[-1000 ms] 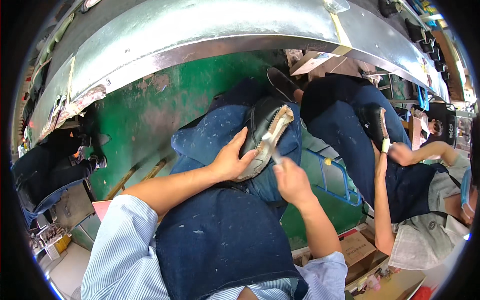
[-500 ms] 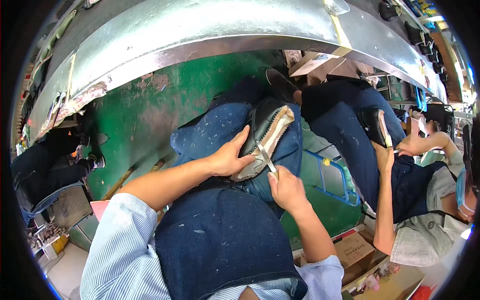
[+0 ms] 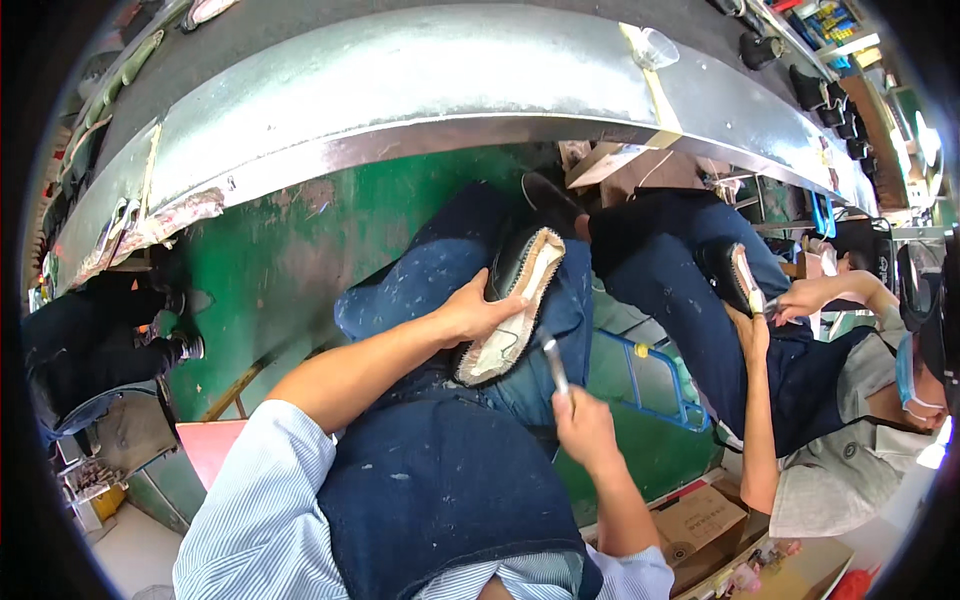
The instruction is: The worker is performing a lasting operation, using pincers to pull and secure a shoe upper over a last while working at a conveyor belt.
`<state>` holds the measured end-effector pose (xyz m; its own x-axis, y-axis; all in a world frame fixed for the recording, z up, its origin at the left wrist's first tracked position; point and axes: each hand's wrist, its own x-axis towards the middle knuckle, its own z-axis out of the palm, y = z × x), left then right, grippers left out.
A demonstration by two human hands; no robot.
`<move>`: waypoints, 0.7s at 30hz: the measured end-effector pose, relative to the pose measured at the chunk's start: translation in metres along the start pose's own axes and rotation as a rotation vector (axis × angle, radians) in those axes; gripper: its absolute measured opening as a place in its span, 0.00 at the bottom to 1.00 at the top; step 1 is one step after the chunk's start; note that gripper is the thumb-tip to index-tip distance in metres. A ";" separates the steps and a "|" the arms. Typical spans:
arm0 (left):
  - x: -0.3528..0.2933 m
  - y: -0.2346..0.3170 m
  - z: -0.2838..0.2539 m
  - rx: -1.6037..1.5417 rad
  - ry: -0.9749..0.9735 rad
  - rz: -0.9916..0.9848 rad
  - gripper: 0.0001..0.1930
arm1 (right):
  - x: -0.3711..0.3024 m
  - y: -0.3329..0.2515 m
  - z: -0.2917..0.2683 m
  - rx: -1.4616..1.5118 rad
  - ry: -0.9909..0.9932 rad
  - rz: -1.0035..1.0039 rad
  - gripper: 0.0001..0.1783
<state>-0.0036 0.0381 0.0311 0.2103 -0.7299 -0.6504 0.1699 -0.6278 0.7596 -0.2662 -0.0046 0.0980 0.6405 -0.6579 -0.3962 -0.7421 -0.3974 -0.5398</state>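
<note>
A black leather shoe upper (image 3: 512,262) rests across my lap, its pale underside (image 3: 505,345) facing up inside a jagged, pleated edge. My left hand (image 3: 482,310) grips it from the left, thumb lying on the underside and fingers largely hidden behind the black side. To the right, my right hand (image 3: 585,425) is closed round a slim silver metal tool (image 3: 556,366). The tool's far end is slightly blurred, so its exact kind is unclear. It points up toward the shoe's right edge with a gap between them.
A long metal-edged bench (image 3: 400,75) curves across the front. At right, a co-worker (image 3: 850,400) holds another black shoe (image 3: 735,278). A blue metal frame (image 3: 665,385) stands between us. Cardboard boxes (image 3: 700,520) sit at lower right; another person's legs (image 3: 100,330) are at left.
My right hand has drawn the tool off the shoe's underside, down and to the right. My left thumb has moved onto the underside, and the shoe has turned to sit slightly more upright.
</note>
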 end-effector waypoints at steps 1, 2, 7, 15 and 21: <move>-0.012 0.017 -0.006 -0.106 -0.077 0.002 0.51 | -0.010 -0.005 0.000 -0.126 0.010 -0.053 0.18; -0.011 0.017 -0.010 -0.095 -0.078 0.010 0.51 | -0.017 -0.010 -0.001 -0.252 0.018 -0.103 0.19; -0.039 0.021 -0.022 -0.089 -0.150 0.583 0.58 | 0.004 -0.017 -0.007 0.251 0.209 -0.344 0.33; -0.005 -0.007 -0.028 0.260 -0.201 0.849 0.69 | 0.073 -0.042 0.025 0.680 0.058 -0.432 0.41; -0.013 -0.010 -0.031 0.259 -0.192 0.788 0.67 | 0.070 -0.044 0.021 0.738 -0.031 -0.377 0.42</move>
<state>0.0216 0.0622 0.0326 0.0040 -0.9982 0.0595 -0.1882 0.0577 0.9804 -0.1844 -0.0199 0.0778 0.8335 -0.5422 -0.1062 -0.1633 -0.0581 -0.9849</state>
